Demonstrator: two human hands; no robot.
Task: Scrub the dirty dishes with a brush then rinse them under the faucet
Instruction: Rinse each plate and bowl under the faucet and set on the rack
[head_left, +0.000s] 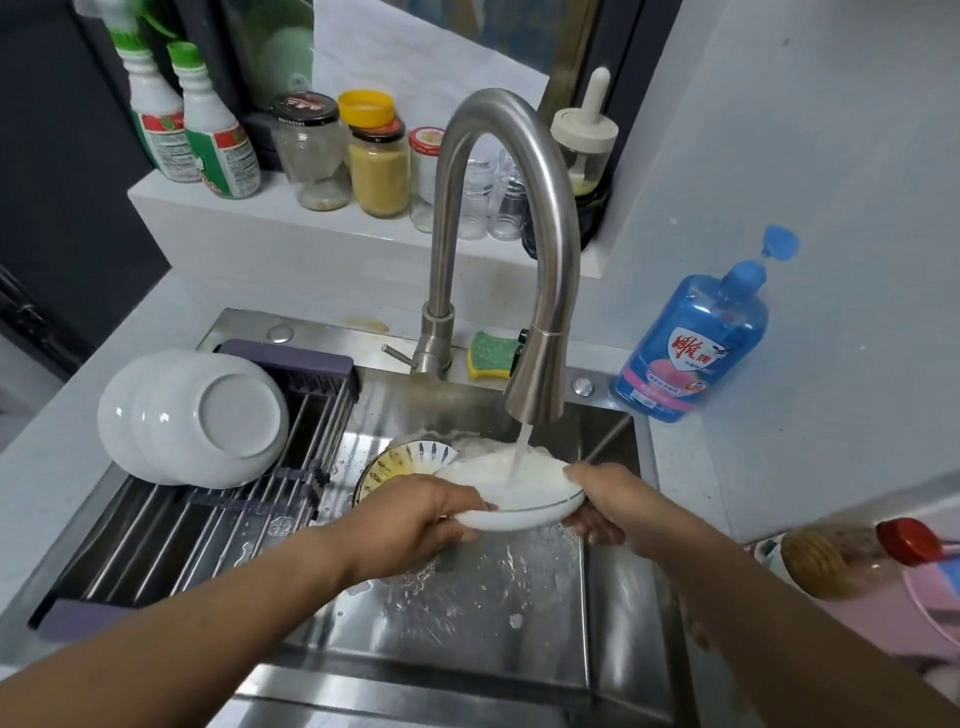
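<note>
Plate (519, 519): between hands, under faucet (537, 374) stream.
Left hand (415, 514): grips left rim.
Right hand (613, 499): grips right rim.

White plate (519, 521) is being held roughly level over the sink (613, 597). The left hand (415, 514) is gripping its left rim and the right hand (608, 499) its right rim. Faucet (540, 208) is running, its stream striking the plate's upper face, which is showing white foam. Patterned dish (400, 460) is lying tilted just behind the plate's left edge. Nested white bowls (208, 415) are resting on their sides on the drying rack (156, 545).
</note>
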